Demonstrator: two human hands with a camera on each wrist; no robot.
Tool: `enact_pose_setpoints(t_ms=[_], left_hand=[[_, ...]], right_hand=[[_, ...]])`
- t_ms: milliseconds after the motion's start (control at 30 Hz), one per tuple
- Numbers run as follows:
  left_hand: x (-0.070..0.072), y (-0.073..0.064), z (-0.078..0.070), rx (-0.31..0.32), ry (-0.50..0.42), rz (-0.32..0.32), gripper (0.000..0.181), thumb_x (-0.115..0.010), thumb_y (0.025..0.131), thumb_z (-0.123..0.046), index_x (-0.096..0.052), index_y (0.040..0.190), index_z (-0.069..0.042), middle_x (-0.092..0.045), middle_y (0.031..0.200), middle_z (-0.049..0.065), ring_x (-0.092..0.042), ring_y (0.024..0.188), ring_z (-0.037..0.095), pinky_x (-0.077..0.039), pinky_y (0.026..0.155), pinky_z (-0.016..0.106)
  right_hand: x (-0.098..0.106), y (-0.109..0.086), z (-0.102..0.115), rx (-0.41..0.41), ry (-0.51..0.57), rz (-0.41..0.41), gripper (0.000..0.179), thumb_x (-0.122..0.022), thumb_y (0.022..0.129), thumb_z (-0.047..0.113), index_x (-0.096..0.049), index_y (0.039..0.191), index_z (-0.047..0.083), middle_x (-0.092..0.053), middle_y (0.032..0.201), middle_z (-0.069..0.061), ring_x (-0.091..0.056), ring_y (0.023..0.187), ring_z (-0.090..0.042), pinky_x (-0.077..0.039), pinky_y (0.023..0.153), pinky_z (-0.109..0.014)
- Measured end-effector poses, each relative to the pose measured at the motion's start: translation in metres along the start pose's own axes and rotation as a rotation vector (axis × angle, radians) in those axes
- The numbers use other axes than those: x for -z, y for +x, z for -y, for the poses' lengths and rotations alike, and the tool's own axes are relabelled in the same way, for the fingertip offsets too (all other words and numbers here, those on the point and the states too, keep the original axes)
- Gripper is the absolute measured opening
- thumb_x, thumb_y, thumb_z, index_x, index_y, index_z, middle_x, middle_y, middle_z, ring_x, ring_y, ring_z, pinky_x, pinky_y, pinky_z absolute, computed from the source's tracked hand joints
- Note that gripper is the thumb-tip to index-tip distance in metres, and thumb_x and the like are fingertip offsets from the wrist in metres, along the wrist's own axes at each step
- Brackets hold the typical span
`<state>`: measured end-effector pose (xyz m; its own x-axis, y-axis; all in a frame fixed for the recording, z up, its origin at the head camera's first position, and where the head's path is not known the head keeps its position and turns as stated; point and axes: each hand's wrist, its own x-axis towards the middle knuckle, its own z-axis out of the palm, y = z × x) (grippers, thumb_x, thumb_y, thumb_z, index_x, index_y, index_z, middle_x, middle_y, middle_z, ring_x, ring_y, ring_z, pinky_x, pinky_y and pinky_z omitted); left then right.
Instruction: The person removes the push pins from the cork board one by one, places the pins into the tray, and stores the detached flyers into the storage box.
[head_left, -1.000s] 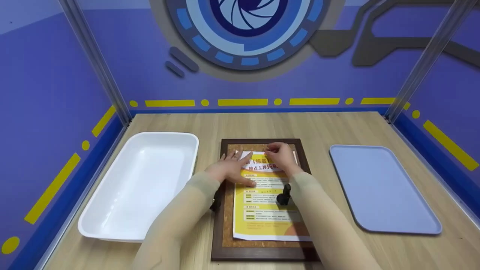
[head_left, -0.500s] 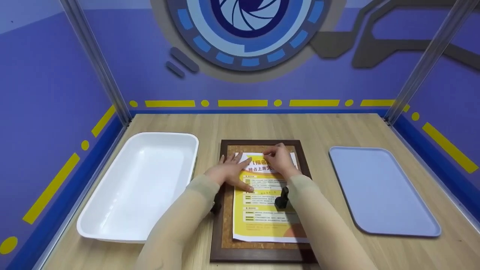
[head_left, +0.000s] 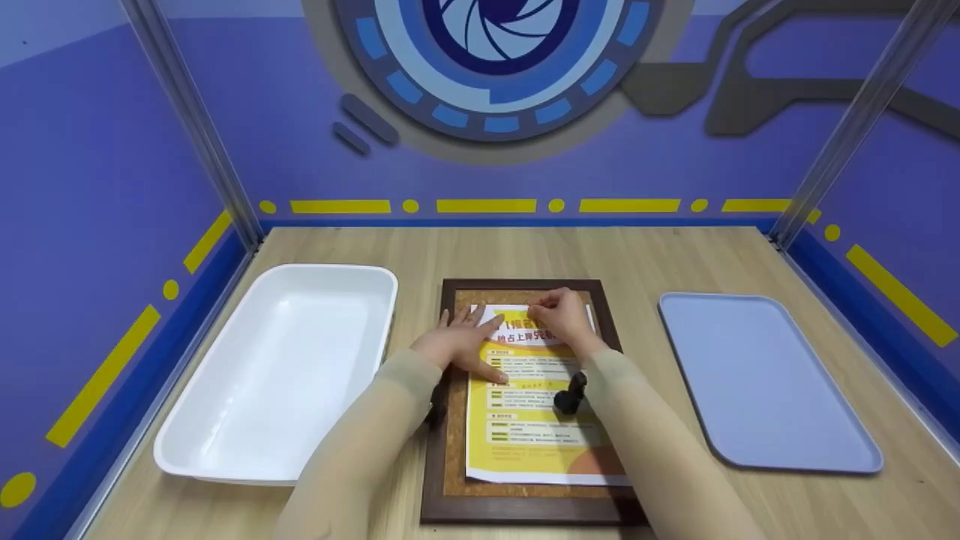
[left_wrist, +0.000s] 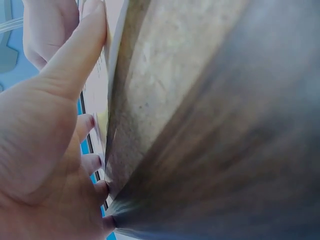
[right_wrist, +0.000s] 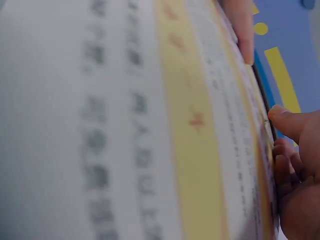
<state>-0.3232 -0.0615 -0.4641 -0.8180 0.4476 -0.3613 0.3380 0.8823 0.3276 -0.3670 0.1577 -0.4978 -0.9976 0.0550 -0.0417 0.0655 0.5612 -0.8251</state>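
Two hands on the flyer [head_left: 532,390], which lies on the cork board [head_left: 525,495] between white tub [head_left: 277,367] and blue tray [head_left: 765,382]. My left hand [head_left: 461,343] presses flat, fingers straight — probably to stop the sheet sliding. My right hand [head_left: 561,319] curls at the flyer's top edge, pinching something small — can't tell what. Left wrist view shows only blurred board edge; right wrist view, blurred print and fingertips [right_wrist: 287,122].

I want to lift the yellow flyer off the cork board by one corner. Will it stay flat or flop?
The flyer looks like one thin sheet lying flat on the cork board, so it would likely droop and weigh little. The left hand presses it flat, which suggests it slides or curls easily.
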Motion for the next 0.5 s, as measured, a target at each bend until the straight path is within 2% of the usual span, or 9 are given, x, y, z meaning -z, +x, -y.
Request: enact_pose_setpoints(t_ms=[167, 300, 500], left_hand=[[0.001, -0.001, 0.0, -0.007, -0.007, -0.004, 0.116, -0.075, 0.078, -0.071, -0.013, 0.167, -0.029, 0.005, 0.175, 0.01, 0.009, 0.162, 0.033, 0.008, 0.13, 0.056], [0.002, -0.001, 0.0, 0.0, -0.021, -0.001, 0.117, -0.076, 0.078, -0.071, -0.013, 0.167, -0.029, 0.006, 0.175, 0.01, 0.011, 0.162, 0.033, 0.009, 0.13, 0.055], [0.001, -0.002, -0.001, 0.006, -0.038, -0.003, 0.117, -0.077, 0.077, -0.07, -0.014, 0.167, -0.03, 0.006, 0.175, 0.008, 0.012, 0.162, 0.031, 0.011, 0.13, 0.054]], right_hand=[[0.012, -0.005, -0.002, -0.001, 0.094, 0.017, 0.013, -0.072, 0.098, 0.022, -0.076, 0.103, 0.011, -0.071, 0.106, -0.007, -0.06, 0.094, -0.02, -0.046, 0.079, -0.029], [0.025, -0.013, -0.005, -0.024, 0.203, 0.033, 0.012, -0.071, 0.098, 0.024, -0.076, 0.104, 0.014, -0.072, 0.108, -0.006, -0.062, 0.097, -0.021, -0.05, 0.081, -0.03], [0.051, -0.027, -0.015, 0.042, 0.274, 0.027, 0.022, -0.07, 0.099, 0.024, -0.073, 0.113, 0.008, -0.071, 0.106, -0.005, -0.066, 0.095, -0.021, -0.058, 0.08, -0.029]])
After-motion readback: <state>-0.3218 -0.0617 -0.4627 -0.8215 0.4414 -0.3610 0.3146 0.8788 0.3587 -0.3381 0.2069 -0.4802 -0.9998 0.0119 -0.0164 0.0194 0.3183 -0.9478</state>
